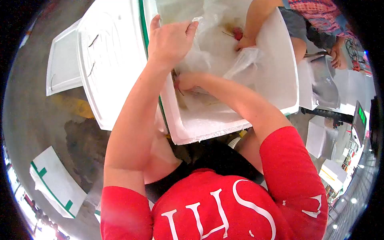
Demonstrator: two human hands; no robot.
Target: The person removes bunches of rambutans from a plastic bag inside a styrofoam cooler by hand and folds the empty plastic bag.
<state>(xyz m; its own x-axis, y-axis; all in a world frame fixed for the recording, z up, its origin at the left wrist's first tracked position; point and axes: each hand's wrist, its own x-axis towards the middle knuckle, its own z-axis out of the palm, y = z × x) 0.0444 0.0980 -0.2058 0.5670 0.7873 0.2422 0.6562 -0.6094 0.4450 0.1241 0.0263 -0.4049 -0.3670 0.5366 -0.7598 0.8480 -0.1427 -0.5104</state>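
A white foam box holds cloudy liquid and crumpled clear plastic film. My left hand is over the box's left side, its thumb against a raised edge of that film. Its fingertips are partly hidden, and the film appears gripped there. Down inside the box by its left wall, my right hand has curled fingers around or against something dark and thin, too hidden to name. Across from me, another person's hand reaches into the box beside a small dark red thing.
A white foam lid leans along the box's left side, with another white panel beyond it. A white foam piece with green tape lies on the floor. A scale with a green display stands at right.
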